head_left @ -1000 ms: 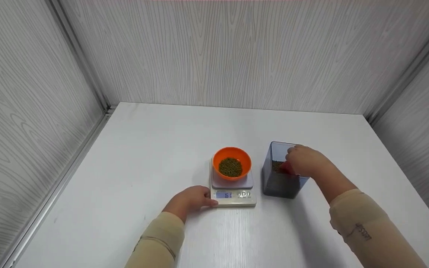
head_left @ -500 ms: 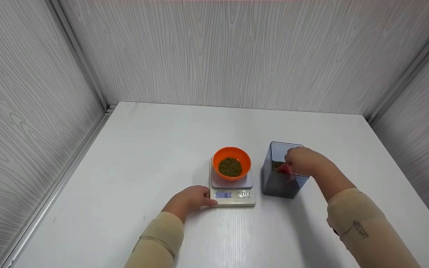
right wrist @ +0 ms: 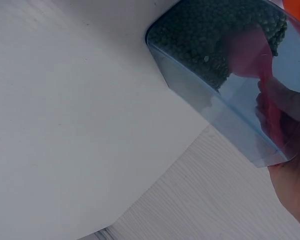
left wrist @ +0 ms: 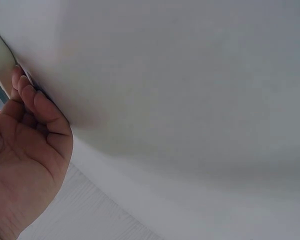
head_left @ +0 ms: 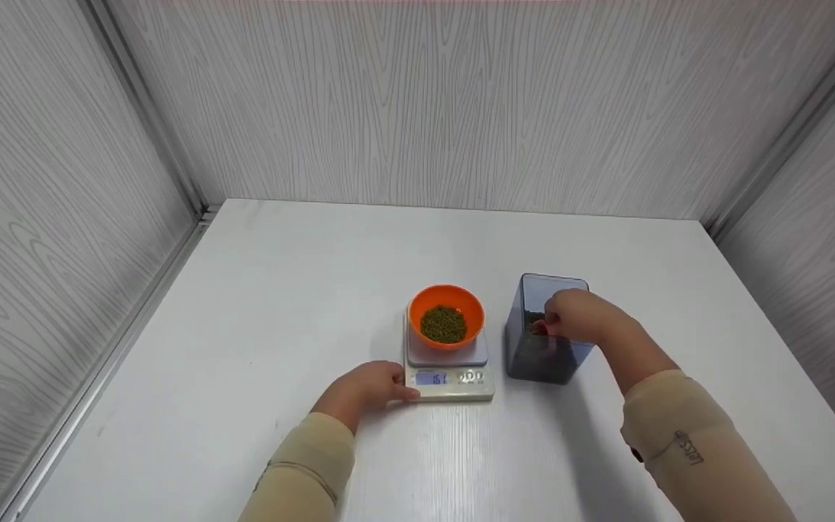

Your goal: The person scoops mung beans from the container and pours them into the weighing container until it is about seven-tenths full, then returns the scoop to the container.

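My left hand (head_left: 368,384) holds the left edge of a white kitchen scale (head_left: 454,392), its thumb at the front corner. In the left wrist view the fingers (left wrist: 27,92) are curled in at that edge. An orange bowl (head_left: 435,296) with green mung beans (head_left: 443,325) in it sits on the scale; the display appears to read 161. My right hand (head_left: 578,315) reaches into a clear bluish bin (head_left: 537,360), gripping a red scoop (right wrist: 250,52) by its handle. The scoop's head is down among the green beans (right wrist: 190,42) there, its front end partly buried.
The bin stands close to the right of the scale on a white tabletop (head_left: 301,290). Wood-grain panels (head_left: 425,109) enclose the table at the back and both sides.
My right hand has shifted a little left and down inside the bin, moving the scoop toward the bin's left side. My left hand stays on the scale; the bowl has not moved.
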`<control>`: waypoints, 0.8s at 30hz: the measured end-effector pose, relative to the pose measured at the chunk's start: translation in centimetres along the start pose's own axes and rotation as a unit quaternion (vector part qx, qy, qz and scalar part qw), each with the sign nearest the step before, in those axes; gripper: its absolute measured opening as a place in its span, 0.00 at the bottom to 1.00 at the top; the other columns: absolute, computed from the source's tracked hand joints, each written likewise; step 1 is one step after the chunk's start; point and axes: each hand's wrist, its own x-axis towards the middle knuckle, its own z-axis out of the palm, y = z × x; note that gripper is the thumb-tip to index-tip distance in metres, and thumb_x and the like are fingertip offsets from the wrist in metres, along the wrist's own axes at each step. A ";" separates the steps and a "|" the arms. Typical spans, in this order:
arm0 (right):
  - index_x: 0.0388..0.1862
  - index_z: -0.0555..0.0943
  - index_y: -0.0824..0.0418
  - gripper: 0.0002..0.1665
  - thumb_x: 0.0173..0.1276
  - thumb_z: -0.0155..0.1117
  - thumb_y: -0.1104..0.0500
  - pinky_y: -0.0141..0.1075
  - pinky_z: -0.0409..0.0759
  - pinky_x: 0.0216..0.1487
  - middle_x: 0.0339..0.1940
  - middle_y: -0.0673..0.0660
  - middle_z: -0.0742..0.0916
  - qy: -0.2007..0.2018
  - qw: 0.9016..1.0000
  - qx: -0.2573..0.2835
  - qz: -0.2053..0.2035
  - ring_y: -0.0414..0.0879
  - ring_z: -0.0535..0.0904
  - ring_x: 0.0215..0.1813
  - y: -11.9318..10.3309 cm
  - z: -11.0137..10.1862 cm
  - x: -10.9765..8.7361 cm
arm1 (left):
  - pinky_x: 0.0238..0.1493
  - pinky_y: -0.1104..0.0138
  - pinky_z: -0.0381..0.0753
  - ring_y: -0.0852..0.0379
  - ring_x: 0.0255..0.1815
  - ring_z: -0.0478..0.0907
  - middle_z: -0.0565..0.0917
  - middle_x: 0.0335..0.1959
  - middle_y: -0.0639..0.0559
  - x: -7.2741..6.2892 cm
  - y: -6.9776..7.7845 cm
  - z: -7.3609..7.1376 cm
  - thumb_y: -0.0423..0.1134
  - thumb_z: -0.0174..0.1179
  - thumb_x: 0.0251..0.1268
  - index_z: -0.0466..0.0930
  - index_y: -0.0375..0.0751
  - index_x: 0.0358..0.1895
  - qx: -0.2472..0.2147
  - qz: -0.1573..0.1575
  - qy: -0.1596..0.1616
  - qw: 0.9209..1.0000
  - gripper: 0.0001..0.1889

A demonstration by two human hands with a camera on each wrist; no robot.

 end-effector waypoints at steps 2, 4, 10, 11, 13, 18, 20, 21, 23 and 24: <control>0.30 0.80 0.64 0.04 0.61 0.59 0.66 0.42 0.75 0.36 0.23 0.53 0.79 -0.009 1.000 -0.003 0.012 0.47 0.72 0.29 -0.3 -0.1 0.0 | 0.34 0.62 0.63 0.54 0.32 0.68 0.68 0.22 0.53 0.0 0.0 0.0 0.52 0.63 0.53 0.70 0.45 0.25 0.003 -0.001 0.000 1.000 0.16; 0.31 0.80 0.64 0.04 0.61 0.59 0.65 0.42 0.75 0.36 0.23 0.53 0.79 -0.019 0.999 -0.014 0.025 0.47 0.72 0.29 -0.5 -0.2 0.1 | 0.35 0.62 0.63 0.54 0.32 0.68 0.68 0.22 0.53 0.0 0.0 0.0 0.52 0.63 0.53 0.70 0.45 0.25 0.004 -0.003 -0.001 1.000 0.16; 0.29 0.80 0.62 0.03 0.61 0.59 0.65 0.42 0.74 0.34 0.22 0.54 0.78 -0.025 0.998 -0.052 0.026 0.48 0.71 0.28 -0.8 -0.2 0.3 | 0.35 0.62 0.63 0.53 0.32 0.69 0.68 0.22 0.52 -0.2 0.2 -0.1 0.52 0.63 0.53 0.70 0.45 0.25 0.000 -0.012 -0.002 1.000 0.16; 0.28 0.79 0.62 0.03 0.61 0.59 0.65 0.41 0.73 0.33 0.22 0.54 0.77 -0.023 0.998 -0.051 0.023 0.48 0.71 0.28 -0.8 -0.1 0.3 | 0.35 0.62 0.62 0.53 0.32 0.68 0.68 0.22 0.52 -0.2 0.2 0.0 0.52 0.64 0.53 0.70 0.45 0.25 -0.001 -0.012 -0.003 1.000 0.16; 0.28 0.79 0.62 0.04 0.61 0.58 0.65 0.41 0.72 0.33 0.22 0.53 0.77 -0.018 0.999 -0.047 0.014 0.47 0.70 0.27 -0.6 0.0 0.3 | 0.34 0.63 0.62 0.54 0.31 0.68 0.68 0.21 0.53 -0.1 0.1 0.0 0.52 0.63 0.53 0.70 0.45 0.24 0.005 -0.010 -0.004 1.000 0.16; 0.25 0.78 0.63 0.05 0.60 0.58 0.66 0.40 0.71 0.31 0.21 0.53 0.76 -0.002 0.999 -0.032 -0.003 0.46 0.70 0.26 -0.2 0.2 0.4 | 0.32 0.64 0.62 0.55 0.30 0.67 0.67 0.21 0.53 0.2 0.0 -0.1 0.53 0.63 0.53 0.69 0.46 0.24 0.023 -0.007 -0.004 1.000 0.17; 0.25 0.78 0.62 0.05 0.60 0.58 0.66 0.39 0.71 0.31 0.21 0.53 0.76 -0.003 1.000 -0.025 -0.004 0.46 0.70 0.26 0.0 0.2 0.4 | 0.33 0.63 0.63 0.55 0.30 0.68 0.68 0.21 0.53 0.3 0.0 -0.1 0.54 0.63 0.53 0.70 0.46 0.24 0.024 -0.009 -0.006 1.000 0.17; 0.25 0.78 0.62 0.05 0.60 0.58 0.66 0.39 0.71 0.31 0.21 0.52 0.76 -0.004 1.000 -0.022 -0.005 0.46 0.70 0.27 0.0 0.1 0.4 | 0.33 0.63 0.63 0.55 0.31 0.68 0.68 0.21 0.53 0.3 0.0 -0.1 0.54 0.63 0.53 0.70 0.46 0.24 0.022 -0.011 -0.007 1.000 0.17; 0.26 0.78 0.62 0.05 0.61 0.58 0.66 0.39 0.71 0.31 0.21 0.52 0.76 -0.010 1.000 -0.016 -0.003 0.46 0.70 0.27 0.1 0.0 0.3 | 0.34 0.63 0.63 0.55 0.31 0.68 0.68 0.22 0.53 0.4 0.0 -0.1 0.54 0.63 0.53 0.70 0.46 0.24 0.021 -0.008 -0.008 1.000 0.17; 0.26 0.78 0.62 0.04 0.61 0.58 0.65 0.39 0.71 0.31 0.22 0.53 0.76 -0.013 1.000 -0.012 0.000 0.46 0.70 0.27 0.1 -0.1 0.3 | 0.34 0.63 0.63 0.55 0.31 0.68 0.68 0.22 0.53 0.4 0.0 -0.1 0.54 0.63 0.53 0.71 0.46 0.24 0.022 -0.006 -0.008 1.000 0.17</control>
